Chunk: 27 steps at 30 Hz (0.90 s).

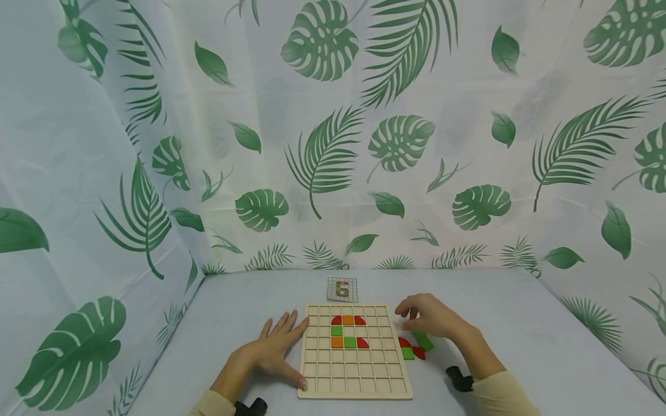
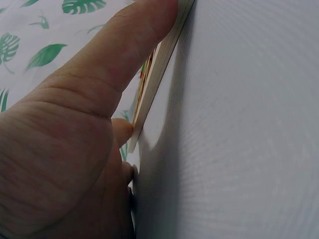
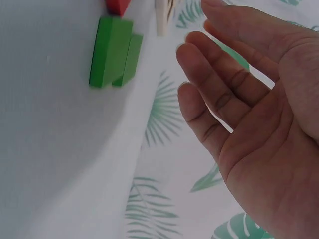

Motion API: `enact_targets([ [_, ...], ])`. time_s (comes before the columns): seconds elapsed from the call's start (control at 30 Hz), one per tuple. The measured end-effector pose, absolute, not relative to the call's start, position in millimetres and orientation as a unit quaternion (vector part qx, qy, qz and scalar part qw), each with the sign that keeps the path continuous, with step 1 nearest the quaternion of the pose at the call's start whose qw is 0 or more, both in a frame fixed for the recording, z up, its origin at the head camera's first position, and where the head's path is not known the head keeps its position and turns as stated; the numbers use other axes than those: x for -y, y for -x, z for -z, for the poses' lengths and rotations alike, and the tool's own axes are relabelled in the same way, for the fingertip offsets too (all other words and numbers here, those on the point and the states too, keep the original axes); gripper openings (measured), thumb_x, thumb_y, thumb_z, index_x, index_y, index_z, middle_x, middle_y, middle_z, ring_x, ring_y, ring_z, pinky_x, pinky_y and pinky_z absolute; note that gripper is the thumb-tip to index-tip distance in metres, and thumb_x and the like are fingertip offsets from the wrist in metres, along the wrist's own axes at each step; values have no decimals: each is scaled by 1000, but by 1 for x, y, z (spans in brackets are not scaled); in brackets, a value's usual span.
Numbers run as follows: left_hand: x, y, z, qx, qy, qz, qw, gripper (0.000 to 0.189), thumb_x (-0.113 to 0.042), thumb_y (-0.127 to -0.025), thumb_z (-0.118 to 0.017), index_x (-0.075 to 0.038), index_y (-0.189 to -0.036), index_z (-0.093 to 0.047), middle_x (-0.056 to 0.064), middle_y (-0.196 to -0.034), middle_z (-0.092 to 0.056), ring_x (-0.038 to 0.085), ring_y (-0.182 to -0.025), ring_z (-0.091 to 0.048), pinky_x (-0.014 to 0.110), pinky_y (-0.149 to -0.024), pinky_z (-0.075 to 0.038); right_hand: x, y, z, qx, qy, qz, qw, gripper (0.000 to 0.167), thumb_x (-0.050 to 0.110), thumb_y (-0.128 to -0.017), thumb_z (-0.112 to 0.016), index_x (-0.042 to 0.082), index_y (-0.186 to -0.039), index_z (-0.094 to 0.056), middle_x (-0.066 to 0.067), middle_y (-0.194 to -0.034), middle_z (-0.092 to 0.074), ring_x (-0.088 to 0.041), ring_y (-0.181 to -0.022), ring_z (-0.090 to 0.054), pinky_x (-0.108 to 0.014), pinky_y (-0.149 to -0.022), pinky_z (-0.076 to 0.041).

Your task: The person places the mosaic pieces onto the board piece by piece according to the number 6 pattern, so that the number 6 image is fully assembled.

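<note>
A square wooden grid board (image 1: pixel 354 384) lies on the table, with red, orange and green pieces set in several of its cells. My left hand (image 1: pixel 270 351) is spread at its left side, the thumb and index finger touching the edge; in the left wrist view the thumb (image 2: pixel 124 45) lies against the board's side (image 2: pixel 158 74). Off the board's right edge hovers my right hand (image 1: pixel 432 315), fingers loosely bent, nothing visible between them. Below it lie loose pieces: a green square (image 1: pixel 408 353), red curved pieces (image 1: pixel 418 352) and green blocks (image 3: pixel 112 52).
Behind the board lies a small card (image 1: pixel 342 289) printed with a coloured figure on a grid. The table (image 1: pixel 250 300) has a pale cover, and leaf-patterned cloth (image 1: pixel 333 231) hangs behind and at the sides. A black device is strapped at each wrist.
</note>
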<state>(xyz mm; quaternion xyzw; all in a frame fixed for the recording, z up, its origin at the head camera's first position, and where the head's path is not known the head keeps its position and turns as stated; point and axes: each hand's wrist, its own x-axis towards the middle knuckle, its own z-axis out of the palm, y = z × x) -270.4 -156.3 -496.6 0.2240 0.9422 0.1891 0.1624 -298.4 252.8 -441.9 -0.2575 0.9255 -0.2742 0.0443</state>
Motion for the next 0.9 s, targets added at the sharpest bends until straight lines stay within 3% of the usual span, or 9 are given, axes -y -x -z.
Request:
enact_targets([
  [0.37,157,272,499,-942,-223,-193,161,138,-81,-61,-83,-24,-168,-17,16,-176,-1,38,-163,2,66,-127,6,-270,304,444,-926,240,284,65,23,9,-87,-82,9,-110,-79,-4,-104,-76,-15,-88,-61,-23,-72,-55],
  [0.73,160,269,495,-934,-237,-215,161,137,-77,-63,-84,-21,-169,-16,19,-175,0,40,-163,4,68,-126,8,-274,305,452,-935,183,289,92,20,6,-82,-86,12,-100,-80,0,-95,-74,-17,-84,-60,-28,-68,-54],
  [0.9,159,268,494,-934,-240,-211,159,136,-78,-64,-83,-21,-169,-17,18,-176,-1,40,-163,2,68,-127,7,-271,307,456,-929,203,293,103,19,7,-81,-87,14,-98,-81,2,-93,-74,-19,-83,-60,-28,-68,-54],
])
